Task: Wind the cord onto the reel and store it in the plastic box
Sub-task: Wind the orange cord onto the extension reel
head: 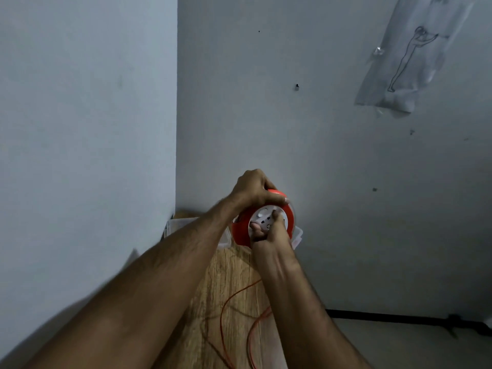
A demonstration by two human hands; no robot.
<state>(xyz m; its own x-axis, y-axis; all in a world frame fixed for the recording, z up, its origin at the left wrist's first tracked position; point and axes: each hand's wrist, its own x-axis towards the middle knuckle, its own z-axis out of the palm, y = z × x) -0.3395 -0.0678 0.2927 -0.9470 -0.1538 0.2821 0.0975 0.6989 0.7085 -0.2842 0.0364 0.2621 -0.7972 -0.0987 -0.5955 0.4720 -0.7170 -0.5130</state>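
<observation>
At the far left of the wooden surface (234,265), against the wall corner, sits the clear plastic box (175,225). The left hand (253,190) curls over the top rim of the orange reel (241,233), gripping it above the box's right part. The right hand (269,233) is closed on the reel's white face, pinching something there; what exactly is unclear. Loose orange cord (222,315) trails in loops across the near surface.

walls (80,129) hem the corner left and behind | box (175,225) tucked against them | cord (222,315) loops across the surface (234,267) near side | right of surface open
</observation>
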